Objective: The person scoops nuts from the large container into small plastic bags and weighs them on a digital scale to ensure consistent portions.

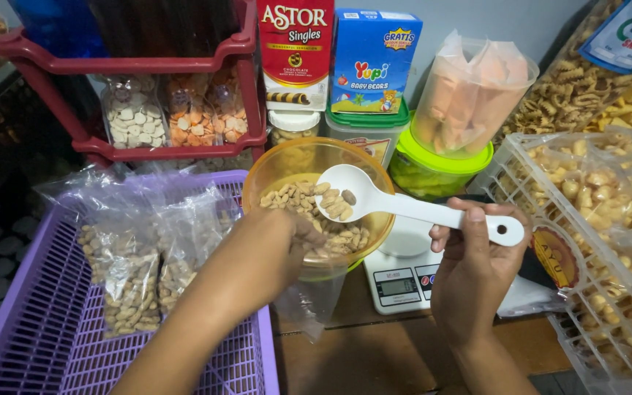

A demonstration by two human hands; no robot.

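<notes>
Right hand (473, 267): it was curled around the handle of a white plastic spoon (404, 203), thumb on top, fingers pressed shut beneath it.
Spoon: its bowl hung over the amber bowl (272, 172) and carried a few peanuts (336, 205).
Left hand (276, 252): it was closed on the mouth of a clear plastic bag (312, 300), pinching it at the bowl's near rim; the bag hung limp below the hand, over the wooden tabletop (374, 358).
Amber bowl: it sat on a small white digital scale (400, 281) and held a shallow heap of peanuts against its near side.
Purple basket (31, 322): it stood to the left, just beside the left forearm, with sealed bags of nuts (122, 278) lying inside.
White crate (608, 344): it stood to the right, filled with bagged yellow snacks.
Behind the bowl: a red rack (133, 150) with small packets of sweets, two upright cartons, one red (295, 44) and one blue (374, 58), and a green-lidded tub (433, 172) under a bag of pinkish crackers (469, 95).
</notes>
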